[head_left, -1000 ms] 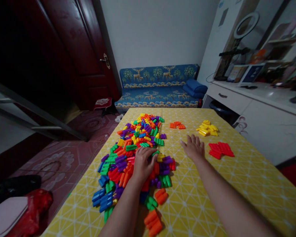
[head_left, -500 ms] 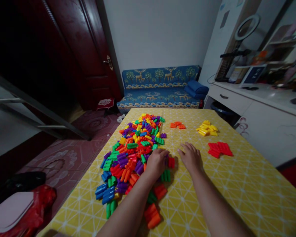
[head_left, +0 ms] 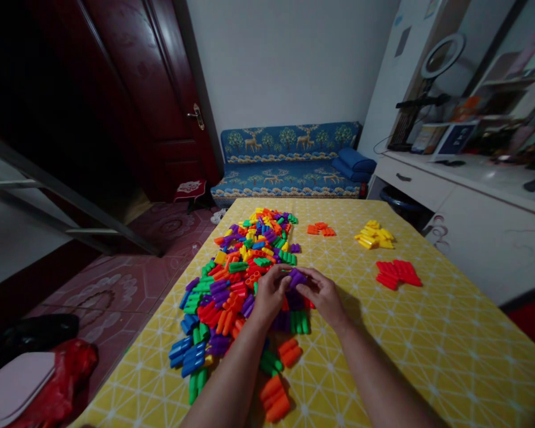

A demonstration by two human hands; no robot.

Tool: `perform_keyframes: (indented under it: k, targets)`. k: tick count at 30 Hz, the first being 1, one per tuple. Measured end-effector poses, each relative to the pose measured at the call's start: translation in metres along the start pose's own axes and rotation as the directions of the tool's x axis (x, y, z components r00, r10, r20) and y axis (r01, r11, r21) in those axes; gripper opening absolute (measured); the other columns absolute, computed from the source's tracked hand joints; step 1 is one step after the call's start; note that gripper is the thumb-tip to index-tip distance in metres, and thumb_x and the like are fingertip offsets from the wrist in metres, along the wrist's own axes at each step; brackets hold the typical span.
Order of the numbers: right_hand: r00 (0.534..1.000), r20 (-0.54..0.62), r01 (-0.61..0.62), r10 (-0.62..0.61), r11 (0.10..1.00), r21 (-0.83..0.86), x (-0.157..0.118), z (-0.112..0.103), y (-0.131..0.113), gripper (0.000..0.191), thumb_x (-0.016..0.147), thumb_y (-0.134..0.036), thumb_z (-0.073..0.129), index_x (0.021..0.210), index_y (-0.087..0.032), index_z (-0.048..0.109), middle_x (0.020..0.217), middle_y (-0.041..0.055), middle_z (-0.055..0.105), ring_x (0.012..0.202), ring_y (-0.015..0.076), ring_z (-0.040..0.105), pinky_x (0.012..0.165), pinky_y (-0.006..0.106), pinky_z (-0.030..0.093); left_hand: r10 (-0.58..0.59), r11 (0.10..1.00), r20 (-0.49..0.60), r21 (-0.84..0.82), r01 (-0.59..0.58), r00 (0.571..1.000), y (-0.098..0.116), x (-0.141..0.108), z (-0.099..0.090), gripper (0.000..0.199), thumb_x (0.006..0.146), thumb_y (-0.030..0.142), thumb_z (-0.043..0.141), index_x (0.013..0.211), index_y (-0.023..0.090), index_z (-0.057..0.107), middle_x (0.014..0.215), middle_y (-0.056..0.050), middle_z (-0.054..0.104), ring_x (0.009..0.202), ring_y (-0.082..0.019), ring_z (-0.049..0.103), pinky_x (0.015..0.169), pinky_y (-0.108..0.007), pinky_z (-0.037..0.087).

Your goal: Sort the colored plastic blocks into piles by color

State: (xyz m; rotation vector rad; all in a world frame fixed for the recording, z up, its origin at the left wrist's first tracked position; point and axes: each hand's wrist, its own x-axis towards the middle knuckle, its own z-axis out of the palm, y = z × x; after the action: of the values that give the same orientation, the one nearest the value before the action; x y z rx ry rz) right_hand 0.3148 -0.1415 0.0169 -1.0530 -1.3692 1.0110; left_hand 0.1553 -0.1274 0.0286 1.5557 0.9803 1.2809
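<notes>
Between my two hands is a purple block (head_left: 296, 277), raised over the right edge of a big mixed pile of plastic blocks (head_left: 223, 297). My left hand (head_left: 271, 292) pinches it from the left, and my right hand (head_left: 321, 292) grips its right side. Green blocks (head_left: 299, 321) and orange blocks (head_left: 275, 398) lie below my hands. Further right on the yellow cloth are a small orange group (head_left: 321, 229), a yellow group (head_left: 374, 235) and a red group (head_left: 398, 273).
The table (head_left: 428, 345) has a yellow patterned cloth. Behind it stands a blue sofa (head_left: 289, 172). A white cabinet (head_left: 481, 220) is at the right, a metal ladder (head_left: 71, 202) at the left. A red bag (head_left: 66, 380) lies at the lower left.
My right hand has moved left to meet my left hand. The purple block now shows between the fingers of both hands, and my left hand has shifted slightly left.
</notes>
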Motion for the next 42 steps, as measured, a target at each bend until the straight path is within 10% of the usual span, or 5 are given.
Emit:
perform_keyframes:
  k: [26,30,33,37,42]
  targets:
    - [0.999,-0.025,-0.041,0.044,0.996,0.078,-0.003,0.006,-0.006,0.045,0.073,-0.040,0.075,0.112,-0.019,0.067,0.108,0.0075,0.071,0.096,0.0238,0.068,0.085,0.036,0.055,-0.022,0.994,0.035,0.110,0.018,0.999,0.000,-0.003,0.000,0.020,0.081,0.030,0.066,0.095,0.015,0.068,0.075,-0.004,0.070,0.072,-0.017,0.067,0.068,-0.026,0.054]
    - [0.974,-0.227,-0.018,0.003,0.998,-0.065,0.004,-0.008,0.001,0.047,0.080,-0.045,0.065,0.120,-0.019,0.062,0.108,0.0092,0.071,0.092,0.0226,0.068,0.081,0.035,0.055,-0.018,0.991,0.016,0.133,0.016,1.000,-0.003,-0.002,0.001,0.020,0.082,0.028,0.063,0.097,0.014,0.068,0.078,-0.006,0.072,0.069,-0.017,0.067,0.065,-0.025,0.053]
    - [0.903,-0.428,-0.135,-0.043,0.917,-0.376,0.012,-0.036,0.012,0.042,0.084,-0.043,0.058,0.120,-0.021,0.063,0.104,0.0103,0.071,0.092,0.0243,0.066,0.082,0.039,0.051,-0.014,0.987,0.022,0.158,0.010,1.000,-0.004,-0.002,0.002,0.019,0.083,0.026,0.062,0.096,0.014,0.068,0.079,-0.006,0.073,0.070,-0.017,0.067,0.065,-0.025,0.053]
    - [0.884,-0.424,-0.219,-0.196,0.628,-0.747,0.016,-0.068,0.023,0.037,0.075,-0.037,0.070,0.108,-0.020,0.070,0.109,0.0154,0.068,0.105,0.0313,0.058,0.095,0.047,0.040,-0.017,0.978,0.056,0.207,0.005,0.998,0.001,-0.003,0.001,0.016,0.083,0.026,0.062,0.089,0.014,0.071,0.081,-0.007,0.074,0.072,-0.018,0.068,0.067,-0.026,0.053]
    - [0.827,-0.423,-0.206,-0.370,0.500,-0.841,0.013,-0.071,0.027,0.028,0.087,-0.041,0.056,0.090,-0.016,0.069,0.092,0.0130,0.068,0.090,0.0245,0.060,0.083,0.037,0.044,-0.017,0.976,0.071,0.216,0.002,0.997,0.003,-0.003,0.001,0.017,0.084,0.026,0.060,0.088,0.015,0.072,0.082,-0.007,0.074,0.074,-0.018,0.068,0.068,-0.026,0.053]
